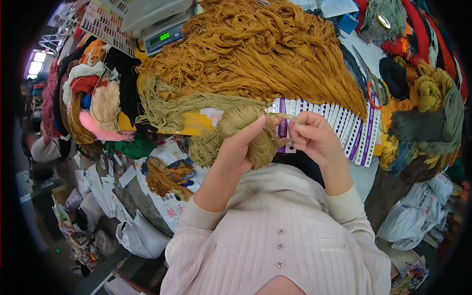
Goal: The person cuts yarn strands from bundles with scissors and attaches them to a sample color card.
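My left hand (243,142) is wrapped round a bundle of olive-green thread (239,122), its thumb on top and its fingers mostly hidden behind. Loose ends of the bundle hang to the left of the wrist. My right hand (312,135) pinches a few strands (287,118) that stretch from the bundle's right side. Beyond both hands, a long olive-green skein (196,105) lies along the front of a large heap of golden-brown thread (255,49). Punched cards with purple bands (334,125) lie just behind my right hand.
A digital scale (164,37) reading 0.00 stands at the back left beside a colour sample card (105,24). Scissors (371,81) and a glass jar (376,29) are at the right. Coloured skeins (93,98) flank the table, and white plastic bags (142,235) lie low on both sides.
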`<state>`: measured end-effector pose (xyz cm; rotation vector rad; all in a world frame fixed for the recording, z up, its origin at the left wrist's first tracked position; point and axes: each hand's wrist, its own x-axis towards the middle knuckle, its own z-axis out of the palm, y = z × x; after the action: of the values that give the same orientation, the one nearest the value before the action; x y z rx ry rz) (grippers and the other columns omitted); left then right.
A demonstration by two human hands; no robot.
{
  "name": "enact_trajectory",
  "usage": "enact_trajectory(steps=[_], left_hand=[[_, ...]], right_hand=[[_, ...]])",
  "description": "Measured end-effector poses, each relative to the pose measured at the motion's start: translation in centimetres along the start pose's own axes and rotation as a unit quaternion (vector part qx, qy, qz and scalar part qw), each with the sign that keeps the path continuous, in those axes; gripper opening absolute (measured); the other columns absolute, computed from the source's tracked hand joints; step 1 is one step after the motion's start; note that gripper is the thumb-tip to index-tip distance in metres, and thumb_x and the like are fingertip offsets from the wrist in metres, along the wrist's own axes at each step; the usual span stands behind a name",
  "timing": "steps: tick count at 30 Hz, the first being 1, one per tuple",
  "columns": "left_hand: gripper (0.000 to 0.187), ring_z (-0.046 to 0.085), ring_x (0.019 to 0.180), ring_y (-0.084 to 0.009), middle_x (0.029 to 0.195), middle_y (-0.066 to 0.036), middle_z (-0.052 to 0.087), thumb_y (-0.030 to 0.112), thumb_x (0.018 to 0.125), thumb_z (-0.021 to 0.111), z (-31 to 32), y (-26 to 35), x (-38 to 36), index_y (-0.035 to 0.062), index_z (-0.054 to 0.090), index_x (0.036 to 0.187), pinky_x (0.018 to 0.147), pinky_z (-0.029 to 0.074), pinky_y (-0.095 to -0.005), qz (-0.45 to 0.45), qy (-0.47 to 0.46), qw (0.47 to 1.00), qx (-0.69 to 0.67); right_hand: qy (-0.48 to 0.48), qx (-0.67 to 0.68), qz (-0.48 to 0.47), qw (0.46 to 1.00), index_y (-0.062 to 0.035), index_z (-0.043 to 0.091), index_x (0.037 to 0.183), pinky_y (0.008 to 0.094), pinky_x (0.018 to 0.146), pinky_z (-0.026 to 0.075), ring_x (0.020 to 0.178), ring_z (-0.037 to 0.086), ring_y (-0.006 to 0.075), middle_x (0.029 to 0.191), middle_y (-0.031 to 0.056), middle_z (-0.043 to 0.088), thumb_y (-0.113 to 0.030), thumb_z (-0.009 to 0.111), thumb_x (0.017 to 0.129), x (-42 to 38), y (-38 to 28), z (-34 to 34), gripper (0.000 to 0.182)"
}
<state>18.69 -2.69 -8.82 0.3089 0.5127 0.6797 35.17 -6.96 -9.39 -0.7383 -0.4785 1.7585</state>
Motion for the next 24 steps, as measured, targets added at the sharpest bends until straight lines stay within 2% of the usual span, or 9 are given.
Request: enact_trajectory(steps=[1, 2, 5, 11, 14, 18, 24], left_hand=[[0.029, 0.051, 0.092, -0.0206, 0.101, -0.013, 0.052, 0.018, 0.086, 0.039, 0.1, 0.0, -0.1, -0.0044, 0.05, 0.099, 0.082, 0.042, -0.0392, 0.0, -0.004, 1.0, -0.003], [0.028, 0.053, 0.09, -0.0199, 0.099, -0.013, 0.053, 0.018, 0.086, 0.039, 0.2, -0.1, -0.1, -0.0041, 0.05, 0.099, 0.079, 0.044, -0.0368, 0.0, -0.01, 1.0, -0.007], [0.029, 0.054, 0.087, -0.0193, 0.097, -0.012, 0.053, 0.019, 0.086, 0.038, 0.9, -0.1, -0.2, -0.0038, 0.05, 0.1, 0.076, 0.046, -0.0341, 0.01, -0.012, 1.0, -0.005], [0.025, 0.055, 0.084, -0.0178, 0.096, -0.01, 0.054, 0.016, 0.085, 0.043, 0.9, -0.2, -0.3, -0.0031, 0.05, 0.099, 0.073, 0.046, -0.0315, 0.021, 0.02, 0.999, 0.015], [0.021, 0.055, 0.08, -0.0167, 0.092, -0.009, 0.055, 0.012, 0.082, 0.047, 0.9, -0.4, -0.1, -0.0027, 0.052, 0.097, 0.07, 0.046, -0.0298, 0.018, 0.034, 0.999, 0.034], [0.018, 0.056, 0.075, -0.0159, 0.086, -0.008, 0.057, 0.009, 0.08, 0.049, 1.1, -0.4, 0.1, -0.0019, 0.053, 0.094, 0.066, 0.047, -0.0277, 0.006, 0.075, 0.996, 0.053], [0.014, 0.056, 0.073, -0.0158, 0.083, -0.008, 0.058, 0.009, 0.08, 0.049, 0.9, -0.7, 0.6, -0.0008, 0.054, 0.089, 0.063, 0.046, -0.0273, 0.014, 0.079, 0.996, 0.044]], right_hand=[[-0.027, 0.007, -0.005, 1.0, 0.002, 0.055, 0.083, 0.0155, 0.044, 0.03, 0.045, 0.033, 0.0021, 0.054, -0.004, 0.043, -0.005, 0.053, 0.077, -0.2, 0.2, -0.3, 0.01], [0.017, -0.014, 0.005, 1.0, 0.0011, 0.053, 0.084, 0.0153, 0.044, 0.033, 0.044, 0.032, 0.0022, 0.052, -0.0056, 0.038, -0.006, 0.052, 0.077, -0.4, 0.1, 0.5, 0.01], [0.077, 0.009, 0.035, 0.996, 0.0016, 0.055, 0.083, 0.0146, 0.043, 0.033, 0.044, 0.033, 0.0013, 0.054, -0.005, 0.042, -0.008, 0.054, 0.076, 0.1, 0.0, 1.1, 0.012], [0.102, -0.111, 0.046, 0.988, 0.0028, 0.06, 0.083, 0.0138, 0.038, 0.025, 0.043, 0.032, -0.0005, 0.057, -0.0039, 0.048, -0.01, 0.057, 0.074, 0.0, -0.3, 2.8, 0.016], [0.095, -0.083, 0.042, 0.991, 0.0049, 0.057, 0.082, 0.0152, 0.034, 0.02, 0.039, 0.031, 0.0009, 0.051, -0.0028, 0.042, -0.005, 0.054, 0.076, 0.1, -0.2, 2.6, 0.013], [0.056, -0.023, 0.052, 0.997, 0.0046, 0.057, 0.079, 0.0165, 0.034, 0.019, 0.038, 0.027, 0.0018, 0.047, -0.0035, 0.038, -0.006, 0.054, 0.075, 0.1, 0.1, 1.6, 0.011], [0.046, 0.014, 0.057, 0.997, 0.0041, 0.056, 0.076, 0.0171, 0.034, 0.018, 0.038, 0.026, 0.002, 0.046, -0.0035, 0.037, -0.006, 0.054, 0.075, 0.1, 0.3, 1.2, 0.011]])
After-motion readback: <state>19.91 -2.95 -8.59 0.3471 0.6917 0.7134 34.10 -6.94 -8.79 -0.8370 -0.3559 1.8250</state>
